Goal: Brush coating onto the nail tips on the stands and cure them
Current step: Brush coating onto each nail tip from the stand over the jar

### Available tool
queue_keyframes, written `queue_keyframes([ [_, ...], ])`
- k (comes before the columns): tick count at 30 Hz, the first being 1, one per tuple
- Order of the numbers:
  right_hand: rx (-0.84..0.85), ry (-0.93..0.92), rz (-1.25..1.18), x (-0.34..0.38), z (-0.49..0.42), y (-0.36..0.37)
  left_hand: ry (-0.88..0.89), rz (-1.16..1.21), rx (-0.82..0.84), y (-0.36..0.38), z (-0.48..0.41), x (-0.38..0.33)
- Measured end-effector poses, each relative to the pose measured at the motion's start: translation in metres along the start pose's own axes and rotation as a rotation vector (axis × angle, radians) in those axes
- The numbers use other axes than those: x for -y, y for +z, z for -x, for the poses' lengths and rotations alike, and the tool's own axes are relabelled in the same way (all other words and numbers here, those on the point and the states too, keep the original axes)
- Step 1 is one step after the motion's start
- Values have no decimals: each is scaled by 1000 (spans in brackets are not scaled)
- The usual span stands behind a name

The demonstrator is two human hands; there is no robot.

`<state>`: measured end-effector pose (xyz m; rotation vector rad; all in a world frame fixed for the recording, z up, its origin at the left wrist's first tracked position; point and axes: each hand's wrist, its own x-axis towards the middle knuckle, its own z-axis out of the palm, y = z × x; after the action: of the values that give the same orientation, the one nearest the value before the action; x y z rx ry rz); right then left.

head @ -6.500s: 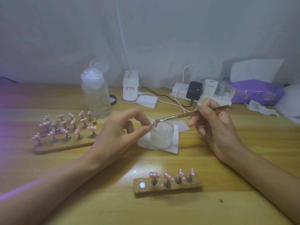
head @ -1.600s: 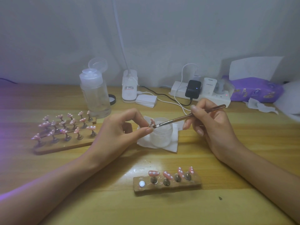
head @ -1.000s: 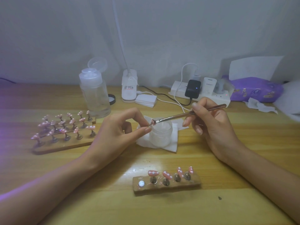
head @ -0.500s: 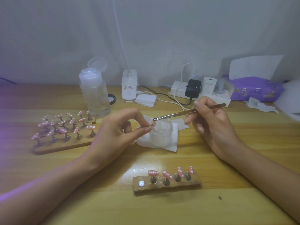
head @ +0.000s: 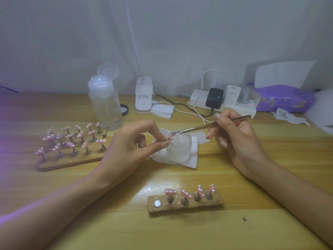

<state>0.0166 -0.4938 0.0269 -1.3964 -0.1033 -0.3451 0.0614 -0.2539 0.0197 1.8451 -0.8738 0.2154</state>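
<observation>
The person's left hand (head: 129,148) hung over the middle of the wooden table (head: 270,224). Its thumb and forefinger pinched a small metal peg carrying a pink nail tip (head: 170,137), and the other fingers were curled in behind. The right hand (head: 236,141) gripped a slim brush (head: 210,125) like a pen, thumb against fingers, with the handle slanting up toward the table's far right corner. The bristle end lay right at the nail tip, above the mouth of an open frosted jar (head: 179,148). Whether the bristles actually touched the tip could not be told. The jar stood on a white wipe (head: 191,160) between the two hands.

Near the front edge, a small stand (head: 187,207) held four pink, white-dotted tips on pegs, and its leftmost socket showed only a bright round disc (head: 157,203). Toward the left edge lay a large stand (head: 72,158) crowded with rows of similar tips.

Along the far edge stood:
- a clear bottle (head: 106,105) with its cap flipped open
- a white lamp base (head: 143,95)
- a power strip (head: 239,107) with plugs in it
- a purple packet (head: 284,100) in the far right corner
</observation>
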Motion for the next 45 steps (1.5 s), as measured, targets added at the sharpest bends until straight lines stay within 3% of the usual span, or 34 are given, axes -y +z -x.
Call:
queue_keyframes([
  [4,56,-29,7,0,1,1,0,-5,9,0,0,-1],
  [8,-7,-18,20,-1,0,0,-8,-2,11,0,0,-1],
  [13,55,-42,25,0,1,1,-21,27,7,0,0,-1],
  [18,-9,-40,30,-2,0,-1,-33,48,11,-1,0,-2],
  [22,54,-53,23,-1,0,0,-41,52,12,-1,0,-1],
  [32,-19,-66,23,-1,1,-1,-60,51,17,-1,0,3],
  [45,28,-68,66,0,1,1,-57,44,7,0,0,1],
])
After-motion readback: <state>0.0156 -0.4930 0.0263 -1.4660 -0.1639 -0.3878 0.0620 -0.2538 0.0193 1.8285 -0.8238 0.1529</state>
